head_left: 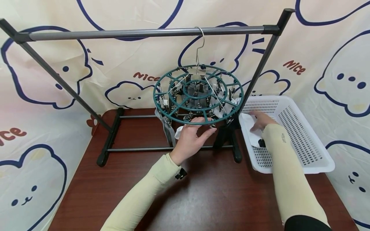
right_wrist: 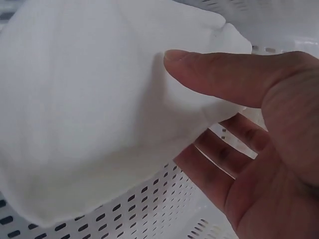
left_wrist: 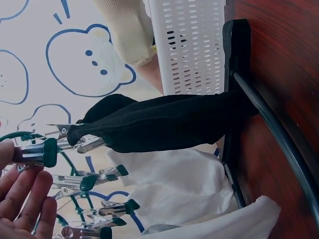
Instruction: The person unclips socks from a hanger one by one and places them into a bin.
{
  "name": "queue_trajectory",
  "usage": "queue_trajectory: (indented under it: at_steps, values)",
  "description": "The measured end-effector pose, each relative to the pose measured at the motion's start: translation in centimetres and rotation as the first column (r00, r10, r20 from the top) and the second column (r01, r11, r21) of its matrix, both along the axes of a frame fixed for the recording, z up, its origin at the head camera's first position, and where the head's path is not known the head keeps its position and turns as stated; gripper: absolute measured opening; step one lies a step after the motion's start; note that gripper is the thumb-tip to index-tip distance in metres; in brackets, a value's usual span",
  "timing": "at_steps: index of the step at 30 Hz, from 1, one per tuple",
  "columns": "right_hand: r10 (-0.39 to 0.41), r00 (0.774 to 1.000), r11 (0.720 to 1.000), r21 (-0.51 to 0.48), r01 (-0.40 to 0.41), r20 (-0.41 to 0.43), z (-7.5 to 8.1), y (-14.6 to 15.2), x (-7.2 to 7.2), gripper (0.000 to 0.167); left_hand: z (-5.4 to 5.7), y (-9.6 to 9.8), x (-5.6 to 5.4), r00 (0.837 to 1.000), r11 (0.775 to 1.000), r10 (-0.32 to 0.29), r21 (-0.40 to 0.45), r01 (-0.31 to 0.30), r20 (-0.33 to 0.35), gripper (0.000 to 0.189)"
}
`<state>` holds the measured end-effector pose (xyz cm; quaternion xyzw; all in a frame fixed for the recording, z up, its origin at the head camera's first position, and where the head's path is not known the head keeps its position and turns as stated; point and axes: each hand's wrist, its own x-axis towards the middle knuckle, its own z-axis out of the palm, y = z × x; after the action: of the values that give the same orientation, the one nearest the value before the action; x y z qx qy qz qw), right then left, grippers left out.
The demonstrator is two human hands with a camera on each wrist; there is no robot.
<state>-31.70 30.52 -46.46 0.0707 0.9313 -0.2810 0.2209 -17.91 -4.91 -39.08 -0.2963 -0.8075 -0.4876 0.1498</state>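
A round green clip hanger (head_left: 179, 107) hangs by its metal hook from a grey rail. My left hand (head_left: 189, 139) is at its near rim and pinches a metal clip (left_wrist: 35, 153) with green tips between thumb and fingers. Beside that clip, a black sock (left_wrist: 164, 122) hangs from the hanger, with white socks (left_wrist: 174, 184) near it. At the right, my right hand (head_left: 261, 121) reaches into the white basket (head_left: 315, 138). Its thumb lies over a white sock (right_wrist: 94, 99) with the fingers beneath, pinching the edge.
The grey rail (head_left: 144, 33) belongs to a stand whose black feet (head_left: 102, 157) rest on a brown table (head_left: 208, 199). A patterned curtain (head_left: 130, 67) hangs behind. The basket stands close to the stand's right leg (head_left: 260, 67).
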Motion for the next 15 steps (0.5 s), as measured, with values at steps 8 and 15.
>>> queue_trajectory:
  at_steps: [8,15]
  values:
    - [0.037,0.999,0.993,0.110,-0.036,-0.004,0.1,-0.8,0.2,0.094,0.0,0.0,0.0,1.000,1.000,0.005,-0.002,-0.005,-0.010,0.031]
    - [0.030,0.999,0.988,0.149,-0.036,0.040,0.9,-1.3,1.4,0.091,-0.1,0.1,0.1,1.000,1.000,-0.001,0.000,0.001,-0.003,0.032]
